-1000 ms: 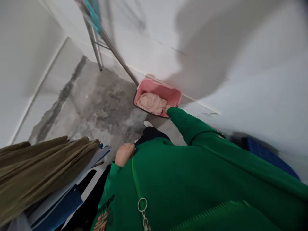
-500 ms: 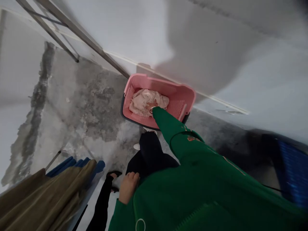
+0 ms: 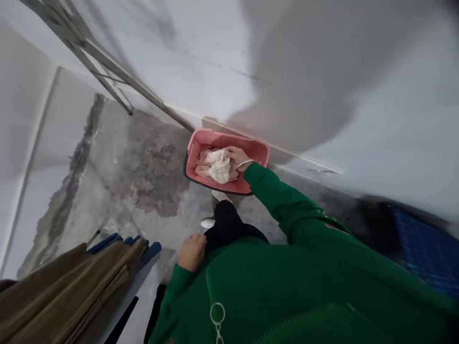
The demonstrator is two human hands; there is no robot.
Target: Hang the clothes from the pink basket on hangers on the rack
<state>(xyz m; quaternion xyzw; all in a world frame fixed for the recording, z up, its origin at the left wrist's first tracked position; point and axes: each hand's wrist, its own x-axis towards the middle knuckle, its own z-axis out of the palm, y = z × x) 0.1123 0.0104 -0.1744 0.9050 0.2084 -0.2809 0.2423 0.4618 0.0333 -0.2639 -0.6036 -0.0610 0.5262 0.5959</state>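
Pinched in the fingers of my right hand is a crumpled white cloth, gathered up inside the pink basket. Paler pink fabric lies under and beside it; whether it is a separate piece I cannot tell. A pale bangle circles my right wrist. My left hand rests against my dark trousers at the thigh, holding nothing visible, its fingers loosely bent and partly hidden. The basket stands on the floor against the wall, just past my white shoes.
Brown and blue garments hang at the lower left. A metal frame leans along the wall at upper left. Stained concrete floor lies left of the basket. A blue woven-looking object sits at the right. A dark-clothed leg shows below.
My right hand has gone from pressing flat on the cloth to gripping and bunching it up. The view has shifted, and the other person's feet are out of sight.
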